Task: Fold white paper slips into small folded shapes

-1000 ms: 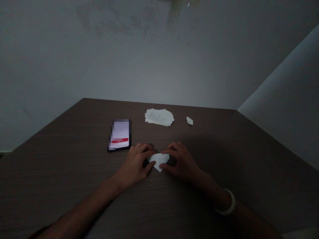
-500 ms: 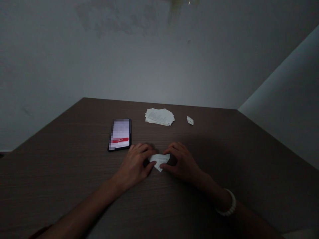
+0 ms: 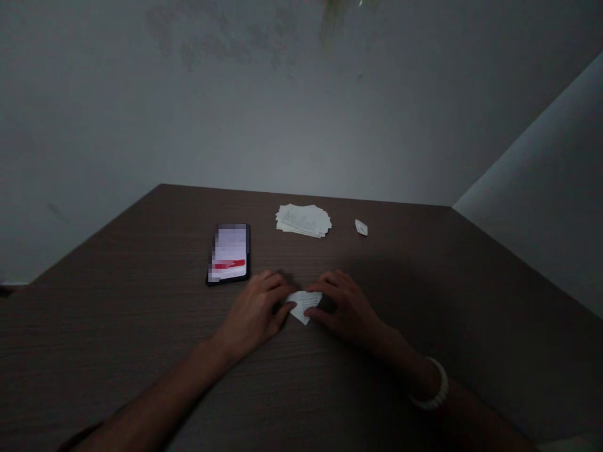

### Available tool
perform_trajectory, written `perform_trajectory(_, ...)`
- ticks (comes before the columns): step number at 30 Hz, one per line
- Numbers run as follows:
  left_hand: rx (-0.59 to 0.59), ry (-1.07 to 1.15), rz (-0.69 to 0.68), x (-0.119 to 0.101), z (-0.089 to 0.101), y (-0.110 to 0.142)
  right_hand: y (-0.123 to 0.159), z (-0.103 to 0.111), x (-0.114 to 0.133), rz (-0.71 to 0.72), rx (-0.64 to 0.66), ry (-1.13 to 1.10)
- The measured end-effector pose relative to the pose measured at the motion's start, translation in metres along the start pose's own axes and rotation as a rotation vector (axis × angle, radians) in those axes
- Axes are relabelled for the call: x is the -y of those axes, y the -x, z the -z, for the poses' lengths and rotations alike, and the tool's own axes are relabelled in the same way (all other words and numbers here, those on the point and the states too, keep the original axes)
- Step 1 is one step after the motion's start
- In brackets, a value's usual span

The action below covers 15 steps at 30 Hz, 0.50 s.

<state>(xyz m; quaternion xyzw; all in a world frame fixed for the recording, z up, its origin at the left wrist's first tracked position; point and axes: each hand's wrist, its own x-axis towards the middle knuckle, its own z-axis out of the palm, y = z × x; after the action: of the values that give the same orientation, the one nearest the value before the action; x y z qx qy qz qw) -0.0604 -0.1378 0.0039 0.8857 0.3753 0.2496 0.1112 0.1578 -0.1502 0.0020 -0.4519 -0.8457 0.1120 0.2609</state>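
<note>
Between my hands, low over the dark wooden table (image 3: 155,314), is a small folded piece of printed paper (image 3: 301,304) with its point toward me. My left hand (image 3: 259,306) pinches its left corner between thumb and fingers. On the opposite side my right hand (image 3: 345,302) grips the right corner, the thumb lying on the printed face. A pale beaded bracelet (image 3: 439,384) circles the right wrist. The fingertips behind the paper are partly hidden.
A phone (image 3: 229,252) with its screen lit lies left of my hands. Farther back sits a fanned stack of printed paper sheets (image 3: 304,220), and right of it a small folded paper piece (image 3: 361,227). A grey wall (image 3: 292,125) rises behind the table.
My left thumb and fingers have shifted slightly along the paper's left side. Both hands keep their hold; the view has moved a little.
</note>
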Motion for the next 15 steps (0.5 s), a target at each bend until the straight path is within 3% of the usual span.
perform_trajectory(15,-0.004,0.002,-0.017,-0.0002,-0.0008,0.0012,0.0019,-0.0002,-0.0005,0.034,-0.015,0.024)
